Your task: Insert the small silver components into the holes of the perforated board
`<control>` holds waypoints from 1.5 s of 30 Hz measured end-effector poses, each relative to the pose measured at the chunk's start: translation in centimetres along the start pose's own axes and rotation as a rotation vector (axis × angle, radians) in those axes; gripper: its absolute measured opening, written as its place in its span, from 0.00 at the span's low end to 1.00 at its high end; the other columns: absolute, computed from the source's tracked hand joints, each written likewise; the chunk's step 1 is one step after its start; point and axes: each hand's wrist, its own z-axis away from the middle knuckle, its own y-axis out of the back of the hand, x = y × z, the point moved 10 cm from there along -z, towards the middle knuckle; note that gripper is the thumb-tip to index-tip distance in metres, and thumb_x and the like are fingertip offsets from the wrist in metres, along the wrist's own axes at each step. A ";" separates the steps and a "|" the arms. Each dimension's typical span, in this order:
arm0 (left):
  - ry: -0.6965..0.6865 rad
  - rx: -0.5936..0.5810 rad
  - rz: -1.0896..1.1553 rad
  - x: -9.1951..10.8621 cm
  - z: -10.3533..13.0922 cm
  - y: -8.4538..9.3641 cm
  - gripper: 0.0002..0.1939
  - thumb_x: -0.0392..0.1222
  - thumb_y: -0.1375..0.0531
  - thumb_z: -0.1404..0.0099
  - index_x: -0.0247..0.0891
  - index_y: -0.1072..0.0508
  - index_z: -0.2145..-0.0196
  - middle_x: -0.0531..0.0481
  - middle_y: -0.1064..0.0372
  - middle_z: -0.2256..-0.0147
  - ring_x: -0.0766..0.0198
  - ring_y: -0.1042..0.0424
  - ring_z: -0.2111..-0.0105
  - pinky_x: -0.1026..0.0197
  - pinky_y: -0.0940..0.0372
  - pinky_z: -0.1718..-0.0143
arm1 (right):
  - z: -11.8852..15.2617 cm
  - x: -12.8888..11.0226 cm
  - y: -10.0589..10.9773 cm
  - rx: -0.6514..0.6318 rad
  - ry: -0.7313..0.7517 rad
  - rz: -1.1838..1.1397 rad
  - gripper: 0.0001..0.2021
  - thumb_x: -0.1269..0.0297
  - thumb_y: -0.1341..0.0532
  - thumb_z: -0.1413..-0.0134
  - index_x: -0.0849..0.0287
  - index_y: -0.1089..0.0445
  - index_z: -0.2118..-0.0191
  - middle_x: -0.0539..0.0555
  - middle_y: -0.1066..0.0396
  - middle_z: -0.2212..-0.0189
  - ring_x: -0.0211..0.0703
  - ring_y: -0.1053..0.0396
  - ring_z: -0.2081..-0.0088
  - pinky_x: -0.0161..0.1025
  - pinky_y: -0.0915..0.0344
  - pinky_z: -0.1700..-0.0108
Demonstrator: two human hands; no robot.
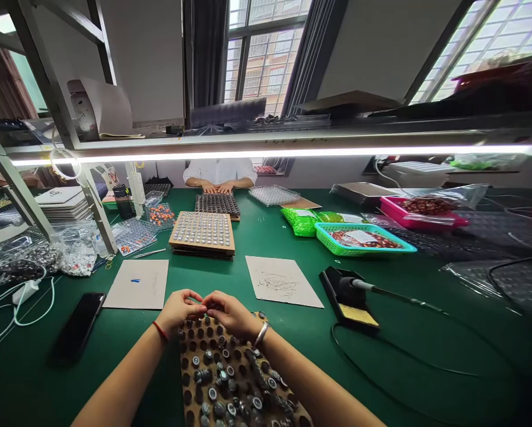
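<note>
My left hand (183, 311) and my right hand (231, 314) meet over the far edge of a brown board with rows of holes (192, 346). Fingertips and thumbs of both are pinched close together; whatever lies between them is too small or too hidden to make out. Small dark round metal parts (212, 393) sit in the holes and lie loose on top, thickest toward the near end. Beyond my hands are a grey card with blue bits (135, 280) at left and a grey card with dark wire-like scraps (278, 284) at right.
A black phone (79, 323) lies left. At right, a soldering iron (363, 286) rests by its stand (337, 284), its cable trailing. Ahead are stacked boards (202, 231), a turquoise basket (368, 251) and a pink tray (426, 219). Opposite, a person's hands (218, 187) rest at another board.
</note>
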 end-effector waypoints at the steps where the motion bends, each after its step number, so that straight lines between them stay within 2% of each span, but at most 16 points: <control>1: 0.004 -0.007 0.005 0.0 -0.1 0.1 0.10 0.40 0.39 0.35 0.32 0.30 0.59 0.52 0.29 0.68 0.66 0.27 0.71 0.59 0.29 0.67 | -0.1 0.3 0.0 -0.002 -0.007 -0.012 0.07 0.74 0.42 0.44 0.59 0.30 0.61 0.54 0.27 0.63 0.42 0.28 0.61 0.39 0.31 0.58; 5: 0.021 -0.017 -0.051 0.3 -0.4 0.5 0.10 0.41 0.40 0.35 0.33 0.30 0.57 0.50 0.28 0.65 0.64 0.27 0.67 0.57 0.29 0.63 | -0.3 1.4 0.1 -0.021 -0.048 0.019 0.06 0.70 0.42 0.39 0.63 0.32 0.57 0.53 0.27 0.61 0.42 0.28 0.60 0.42 0.30 0.58; 10: 0.029 -0.050 -0.245 0.4 -1.0 -0.4 0.09 0.42 0.39 0.35 0.32 0.27 0.64 0.50 0.28 0.65 0.62 0.27 0.64 0.54 0.31 0.60 | 0.4 2.8 0.6 -0.050 -0.132 0.212 0.06 0.64 0.38 0.41 0.62 0.30 0.65 0.52 0.29 0.64 0.42 0.30 0.61 0.46 0.32 0.55; 15: 0.047 -0.084 -0.408 -0.1 -1.1 -1.7 0.10 0.44 0.40 0.35 0.33 0.27 0.64 0.49 0.27 0.64 0.61 0.27 0.63 0.52 0.32 0.57 | 1.0 2.9 -0.1 -0.133 -0.165 0.337 0.06 0.65 0.39 0.40 0.62 0.29 0.63 0.53 0.29 0.62 0.44 0.31 0.58 0.47 0.33 0.54; 19: 0.045 -0.096 -0.465 -0.4 -0.9 -1.7 0.11 0.45 0.40 0.35 0.33 0.27 0.62 0.49 0.28 0.62 0.60 0.28 0.61 0.52 0.32 0.57 | 1.1 3.1 0.0 -0.178 -0.183 0.373 0.06 0.65 0.38 0.41 0.62 0.29 0.61 0.53 0.29 0.61 0.44 0.30 0.58 0.47 0.32 0.54; 24: 0.052 -0.073 -0.485 -0.5 -0.4 -0.8 0.12 0.44 0.40 0.35 0.33 0.28 0.58 0.47 0.29 0.58 0.59 0.28 0.60 0.52 0.31 0.58 | 1.2 3.1 0.2 -0.186 -0.204 0.384 0.08 0.65 0.38 0.41 0.62 0.30 0.58 0.54 0.29 0.59 0.44 0.30 0.58 0.47 0.32 0.54; 29: 0.052 -0.046 -0.473 -0.3 -0.1 0.0 0.11 0.43 0.39 0.36 0.33 0.28 0.60 0.48 0.29 0.60 0.61 0.28 0.62 0.53 0.31 0.59 | 0.9 2.7 -0.2 -0.182 -0.200 0.386 0.06 0.65 0.39 0.39 0.62 0.29 0.62 0.53 0.29 0.60 0.44 0.31 0.57 0.47 0.33 0.53; 34: 0.020 0.073 -0.466 0.1 1.7 3.2 0.10 0.43 0.38 0.38 0.33 0.27 0.62 0.47 0.29 0.60 0.59 0.30 0.59 0.51 0.35 0.54 | 0.8 2.6 0.0 -0.192 -0.182 0.363 0.05 0.66 0.39 0.40 0.62 0.29 0.64 0.53 0.29 0.62 0.43 0.31 0.59 0.46 0.33 0.54; 38: 0.007 0.121 -0.436 -0.5 4.0 5.1 0.08 0.40 0.37 0.42 0.34 0.26 0.64 0.48 0.27 0.63 0.60 0.29 0.60 0.54 0.35 0.55 | 0.6 2.0 -0.2 -0.166 -0.158 0.337 0.07 0.71 0.39 0.42 0.62 0.28 0.57 0.54 0.30 0.59 0.44 0.32 0.56 0.46 0.35 0.51; 40: 0.003 0.126 -0.419 -0.9 4.9 5.3 0.08 0.39 0.37 0.44 0.35 0.24 0.65 0.48 0.26 0.63 0.60 0.29 0.60 0.58 0.36 0.55 | 0.4 1.6 -0.7 -0.155 -0.143 0.327 0.09 0.72 0.38 0.43 0.62 0.27 0.56 0.55 0.30 0.58 0.45 0.33 0.54 0.46 0.37 0.50; 45: -0.028 0.129 -0.423 -1.4 5.8 4.6 0.11 0.45 0.36 0.48 0.38 0.20 0.68 0.49 0.26 0.66 0.58 0.30 0.63 0.60 0.36 0.60 | 0.0 1.2 -1.8 -0.160 -0.149 0.331 0.05 0.71 0.37 0.45 0.62 0.26 0.62 0.55 0.30 0.60 0.46 0.33 0.55 0.45 0.37 0.50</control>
